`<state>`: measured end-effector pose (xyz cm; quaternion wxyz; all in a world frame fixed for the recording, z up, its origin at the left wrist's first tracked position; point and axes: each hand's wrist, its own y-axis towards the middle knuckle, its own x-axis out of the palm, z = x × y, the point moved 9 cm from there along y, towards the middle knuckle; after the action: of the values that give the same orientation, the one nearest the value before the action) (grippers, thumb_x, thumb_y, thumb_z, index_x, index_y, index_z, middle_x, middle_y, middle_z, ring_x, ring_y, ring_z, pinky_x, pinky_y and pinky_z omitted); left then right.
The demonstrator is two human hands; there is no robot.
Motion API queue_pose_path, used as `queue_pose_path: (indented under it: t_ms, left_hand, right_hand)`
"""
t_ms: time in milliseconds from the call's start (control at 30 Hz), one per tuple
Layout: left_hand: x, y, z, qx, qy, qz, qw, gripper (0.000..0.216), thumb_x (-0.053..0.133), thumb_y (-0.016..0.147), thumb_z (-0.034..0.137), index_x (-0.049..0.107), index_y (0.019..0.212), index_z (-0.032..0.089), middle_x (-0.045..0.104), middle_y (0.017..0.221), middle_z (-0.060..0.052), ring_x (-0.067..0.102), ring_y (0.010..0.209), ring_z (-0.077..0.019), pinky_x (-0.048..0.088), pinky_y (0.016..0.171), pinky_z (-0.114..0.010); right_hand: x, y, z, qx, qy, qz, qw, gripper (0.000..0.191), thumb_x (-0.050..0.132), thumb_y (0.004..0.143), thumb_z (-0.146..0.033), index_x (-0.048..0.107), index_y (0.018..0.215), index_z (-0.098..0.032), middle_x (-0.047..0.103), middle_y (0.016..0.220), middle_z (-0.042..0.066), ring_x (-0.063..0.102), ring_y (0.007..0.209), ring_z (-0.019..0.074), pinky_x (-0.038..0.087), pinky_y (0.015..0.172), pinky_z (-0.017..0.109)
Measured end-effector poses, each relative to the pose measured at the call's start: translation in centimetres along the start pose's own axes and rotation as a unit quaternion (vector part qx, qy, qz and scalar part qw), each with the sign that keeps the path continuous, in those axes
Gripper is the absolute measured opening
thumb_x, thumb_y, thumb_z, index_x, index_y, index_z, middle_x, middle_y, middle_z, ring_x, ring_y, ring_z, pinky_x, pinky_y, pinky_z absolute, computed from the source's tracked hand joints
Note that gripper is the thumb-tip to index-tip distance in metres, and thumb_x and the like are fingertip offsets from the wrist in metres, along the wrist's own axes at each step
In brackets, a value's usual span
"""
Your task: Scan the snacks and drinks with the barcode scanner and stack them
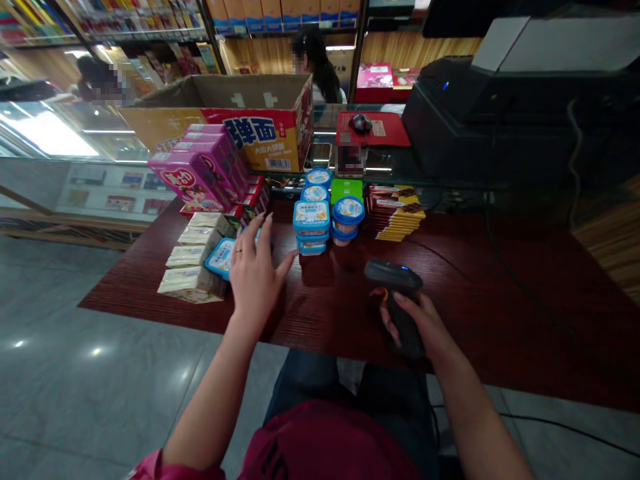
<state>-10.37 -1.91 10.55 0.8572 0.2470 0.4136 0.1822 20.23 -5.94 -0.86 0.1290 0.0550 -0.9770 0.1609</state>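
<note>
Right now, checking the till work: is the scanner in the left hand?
No, the right hand grips the scanner; the left hand spreads over a blue-lidded tub.

The one head view looked forward and steeply down from above the person's lap (320,440), facing across the counter (500,293) toward the shelves (125,20) at the back. It stood near: both forearms cut across the bottom edge, the left hand (255,270) and the right hand (415,323) with its scanner (393,273) fell mid-frame, and the box (225,100) and printer (500,100) closed the top. The wide lens bowed the floor (100,373) and counter edges.
</note>
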Motion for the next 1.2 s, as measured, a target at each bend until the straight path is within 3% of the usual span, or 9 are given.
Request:
queue_pose_path:
  t_ms: [167,367,567,667,800,900,1033,1100,1200]
  left_hand:
    - [-4.1,-3.4,-2.8,-0.018,0.101,0.039,0.994,0.07,0.077,0.094,0.041,0.053,0.159,0.027,0.046,0.171,-0.014,0.023,0.168,-0.0404,0.005,0.138,-0.066]
    - [-4.0,-4.9,-4.6,-0.039,0.078,0.015,0.996,0.05,0.07,0.097,0.035,0.065,0.147,0.032,0.045,0.172,-0.008,0.024,0.168,-0.0371,0.002,0.137,-0.069]
    - [-3.8,-4.4,-5.2,-0.023,0.038,-0.009,0.999,0.043,0.072,0.096,0.028,0.073,0.138,0.039,0.052,0.168,-0.003,0.04,0.161,-0.035,0.014,0.138,-0.063]
    - [-4.2,-4.3,-4.7,0.0,0.046,0.001,0.999,0.034,0.071,0.099,0.03,0.078,0.131,0.037,0.063,0.158,-0.006,0.046,0.155,-0.0351,0.028,0.133,-0.061]
    - [-3.6,-4.8,-3.3,0.002,-0.099,0.05,0.994,0.03,0.073,0.099,0.038,0.079,0.128,0.032,0.072,0.143,-0.007,0.06,0.14,-0.0306,0.043,0.126,-0.053]
    - [0.0,-5.7,-3.1,-0.086,-0.326,0.009,0.942,0.035,0.076,0.097,0.046,0.078,0.128,0.028,0.076,0.135,-0.006,0.068,0.13,-0.0269,0.051,0.119,-0.045]
    - [5.9,-7.7,-2.3,-0.242,-0.549,-0.095,0.795,0.044,0.089,0.084,0.049,0.08,0.119,0.025,0.08,0.123,-0.007,0.076,0.113,-0.0253,0.063,0.1,-0.037]
    - [7.1,-8.2,-1.3,-0.27,-0.59,-0.135,0.748,0.041,0.093,0.08,0.044,0.081,0.115,0.025,0.081,0.123,-0.007,0.077,0.111,-0.0244,0.064,0.099,-0.036]
    - [7.4,-8.7,-0.5,-0.286,-0.614,-0.174,0.715,0.034,0.094,0.08,0.038,0.083,0.11,0.025,0.081,0.125,-0.005,0.078,0.111,-0.0221,0.063,0.102,-0.035]
  right_hand:
    - [1.0,-0.4,-0.1,-0.002,-0.022,-0.045,0.999,0.046,0.084,0.085,-0.058,0.075,0.103,-0.016,0.07,0.065,0.001,0.056,0.041,0.0126,0.045,0.036,0.022]
    - [2.4,-0.8,0.1,-0.002,-0.023,-0.082,0.996,0.051,0.086,0.082,-0.061,0.075,0.103,-0.016,0.069,0.063,0.001,0.054,0.039,0.0124,0.046,0.036,0.023]
    - [2.8,-1.1,0.8,0.004,-0.008,-0.087,0.996,0.048,0.085,0.083,-0.059,0.074,0.105,-0.018,0.069,0.064,0.0,0.054,0.04,0.013,0.045,0.034,0.023]
    - [2.9,-1.1,0.8,-0.001,-0.014,-0.09,0.996,0.048,0.084,0.083,-0.06,0.073,0.102,-0.017,0.068,0.063,0.0,0.054,0.039,0.013,0.046,0.034,0.023]
    - [3.0,-1.0,0.6,-0.003,-0.003,-0.09,0.996,0.05,0.087,0.081,-0.061,0.073,0.099,-0.017,0.068,0.062,0.0,0.055,0.039,0.0121,0.046,0.035,0.022]
    - [3.3,-1.1,0.5,-0.003,0.003,-0.103,0.995,0.05,0.088,0.081,-0.059,0.073,0.1,-0.016,0.069,0.061,0.001,0.056,0.039,0.0122,0.047,0.036,0.022]
    - [3.7,-1.5,0.8,0.007,0.017,-0.139,0.99,0.049,0.088,0.082,-0.058,0.075,0.103,-0.015,0.069,0.06,0.001,0.055,0.038,0.0129,0.046,0.034,0.023]
    - [3.6,-1.8,0.9,0.012,0.027,-0.147,0.989,0.048,0.087,0.082,-0.058,0.075,0.101,-0.015,0.069,0.059,0.001,0.055,0.037,0.0125,0.046,0.034,0.022]
    - [3.3,-1.9,1.0,0.012,0.041,-0.145,0.988,0.044,0.086,0.084,-0.057,0.076,0.096,-0.016,0.07,0.058,0.002,0.054,0.035,0.0113,0.046,0.034,0.021]
